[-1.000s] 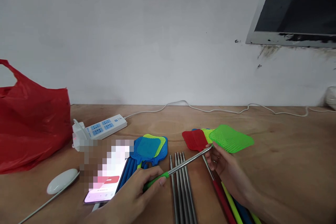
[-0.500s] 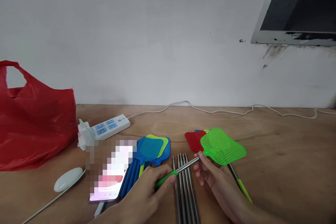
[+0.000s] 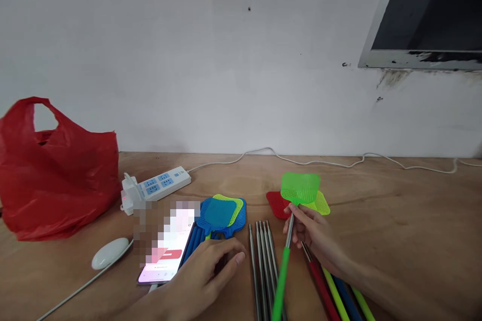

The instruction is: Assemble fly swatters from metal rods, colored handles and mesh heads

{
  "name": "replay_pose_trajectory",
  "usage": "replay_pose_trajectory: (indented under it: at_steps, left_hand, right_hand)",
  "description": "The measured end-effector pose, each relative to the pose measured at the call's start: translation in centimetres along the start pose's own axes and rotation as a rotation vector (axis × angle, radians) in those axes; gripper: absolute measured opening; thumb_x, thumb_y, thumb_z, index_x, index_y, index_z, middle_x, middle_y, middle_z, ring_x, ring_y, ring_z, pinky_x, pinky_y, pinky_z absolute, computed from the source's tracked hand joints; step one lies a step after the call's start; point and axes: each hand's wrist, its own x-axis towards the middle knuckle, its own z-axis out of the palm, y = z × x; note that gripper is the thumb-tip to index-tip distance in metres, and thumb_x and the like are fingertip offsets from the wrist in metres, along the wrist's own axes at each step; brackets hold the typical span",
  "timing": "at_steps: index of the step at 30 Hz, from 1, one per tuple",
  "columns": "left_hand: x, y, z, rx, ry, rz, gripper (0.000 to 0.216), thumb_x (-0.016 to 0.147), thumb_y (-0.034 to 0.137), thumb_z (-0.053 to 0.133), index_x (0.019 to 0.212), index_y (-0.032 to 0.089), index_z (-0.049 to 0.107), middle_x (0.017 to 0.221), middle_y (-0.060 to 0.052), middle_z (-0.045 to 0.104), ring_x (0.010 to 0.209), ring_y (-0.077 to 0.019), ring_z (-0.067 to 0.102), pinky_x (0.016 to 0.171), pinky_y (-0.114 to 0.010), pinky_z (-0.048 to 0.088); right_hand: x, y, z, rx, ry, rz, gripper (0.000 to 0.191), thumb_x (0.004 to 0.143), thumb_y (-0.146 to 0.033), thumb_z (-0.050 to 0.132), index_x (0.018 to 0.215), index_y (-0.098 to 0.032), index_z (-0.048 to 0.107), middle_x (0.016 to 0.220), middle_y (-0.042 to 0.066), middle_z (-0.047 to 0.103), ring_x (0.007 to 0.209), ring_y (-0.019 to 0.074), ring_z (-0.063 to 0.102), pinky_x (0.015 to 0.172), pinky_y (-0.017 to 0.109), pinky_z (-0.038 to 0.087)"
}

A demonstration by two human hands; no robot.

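Note:
A green fly swatter (image 3: 301, 188) is pinched by my right hand (image 3: 307, 228) on its metal shaft, just below the mesh head. Its green grip points down toward me, over several bare metal rods (image 3: 259, 261) lying side by side. My left hand (image 3: 211, 271) is empty, with thumb and forefinger apart, left of the rods. Beyond that hand lie blue fly swatters (image 3: 217, 213) with a yellow-green one among them. Under and beside my right hand are a red fly swatter (image 3: 276, 204) and a yellow-green fly swatter (image 3: 323, 204), and several coloured handles show below my wrist.
A lit phone (image 3: 169, 251), partly blurred out, leans on the blue handles. Left of it are a white mouse-shaped object (image 3: 110, 253) with a cable, a power strip (image 3: 165, 184) and a red plastic bag (image 3: 64, 175). A white cord (image 3: 312, 163) runs along the wall.
My left hand has let go of the green swatter's grip. My right hand has turned the swatter, so its grip now points toward me and its head away.

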Motion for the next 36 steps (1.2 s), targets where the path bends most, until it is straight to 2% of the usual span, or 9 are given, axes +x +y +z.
replay_pose_trajectory:
  at_steps: [4, 8, 12, 18, 23, 27, 33, 36]
  left_hand:
    - [0.3, -0.6, -0.2, 0.111, 0.016, -0.013, 0.030, 0.103, 0.034, 0.038, 0.094, 0.022, 0.064, 0.082, -0.002, 0.063, 0.073, -0.0187, 0.059, 0.066, -0.029, 0.042]
    - [0.9, -1.2, -0.3, 0.248, 0.128, 0.051, 0.024, 0.100, 0.028, 0.040, 0.103, 0.022, 0.063, 0.102, -0.007, 0.063, 0.094, -0.0245, 0.060, 0.081, -0.037, 0.047]
    - [1.3, -2.1, 0.2, 0.404, 0.202, 0.089, 0.024, 0.098, 0.027, 0.046, 0.115, 0.020, 0.061, 0.117, -0.011, 0.061, 0.106, -0.0301, 0.058, 0.092, -0.048, 0.049]
    - [0.9, -3.2, 1.0, 0.488, 0.211, 0.062, 0.029, 0.097, 0.032, 0.049, 0.120, 0.019, 0.060, 0.129, -0.014, 0.059, 0.116, -0.0328, 0.056, 0.097, -0.053, 0.049]
    - [0.9, -3.2, 0.4, 0.456, 0.189, 0.056, 0.029, 0.097, 0.032, 0.050, 0.121, 0.021, 0.060, 0.128, -0.012, 0.061, 0.117, -0.0322, 0.058, 0.098, -0.052, 0.050]
    - [1.0, -3.5, 0.2, 0.477, 0.216, 0.066, 0.029, 0.097, 0.031, 0.050, 0.123, 0.020, 0.060, 0.129, -0.012, 0.061, 0.119, -0.0317, 0.059, 0.099, -0.051, 0.051]
    - [0.8, -4.9, 0.9, 0.618, 0.266, 0.044, 0.043, 0.099, 0.038, 0.046, 0.133, 0.013, 0.054, 0.139, -0.018, 0.057, 0.130, -0.0378, 0.051, 0.104, -0.058, 0.045]
    - [0.8, -4.7, 0.8, 0.646, 0.263, 0.019, 0.044, 0.099, 0.040, 0.044, 0.130, 0.011, 0.056, 0.134, -0.019, 0.061, 0.127, -0.0390, 0.053, 0.102, -0.059, 0.045]
  right_hand:
    - [0.7, -0.8, -0.6, -0.272, -0.026, -0.044, 0.044, 0.072, -0.062, 0.072, 0.073, -0.020, 0.057, 0.051, -0.001, 0.066, 0.033, 0.0095, 0.049, 0.031, 0.018, 0.032]
    - [1.2, -1.1, -0.9, -0.519, 0.006, -0.094, 0.040, 0.074, -0.061, 0.068, 0.078, -0.023, 0.057, 0.042, -0.005, 0.060, 0.028, 0.0108, 0.042, 0.029, 0.020, 0.026]
    - [1.6, -0.2, -1.4, -0.660, 0.045, -0.139, 0.034, 0.075, -0.053, 0.070, 0.072, -0.026, 0.049, 0.038, -0.010, 0.050, 0.025, 0.0118, 0.041, 0.030, 0.022, 0.020]
    - [2.5, 1.4, -2.6, -0.927, 0.127, -0.346, 0.025, 0.074, -0.038, 0.072, 0.085, -0.027, 0.053, 0.036, -0.012, 0.047, 0.032, 0.0150, 0.043, 0.044, 0.026, 0.025]
    - [2.6, 1.6, -3.3, -1.308, 0.034, -0.468, 0.010, 0.081, -0.031, 0.063, 0.087, -0.026, 0.056, 0.046, -0.008, 0.055, 0.048, 0.0185, 0.051, 0.053, 0.028, 0.027]
    - [2.0, 1.8, -3.0, -1.377, -0.022, -0.479, 0.002, 0.081, -0.024, 0.061, 0.081, -0.024, 0.060, 0.056, -0.004, 0.060, 0.054, 0.0182, 0.055, 0.054, 0.028, 0.027]
    - [1.5, 2.0, -2.6, -1.444, -0.057, -0.511, 0.007, 0.085, -0.020, 0.055, 0.082, -0.023, 0.061, 0.065, 0.000, 0.064, 0.062, 0.0191, 0.059, 0.058, 0.029, 0.030]
    - [1.5, 1.9, -2.6, -1.462, -0.046, -0.526, 0.006, 0.086, -0.021, 0.055, 0.084, -0.023, 0.061, 0.069, 0.001, 0.065, 0.062, 0.0199, 0.058, 0.058, 0.030, 0.030]
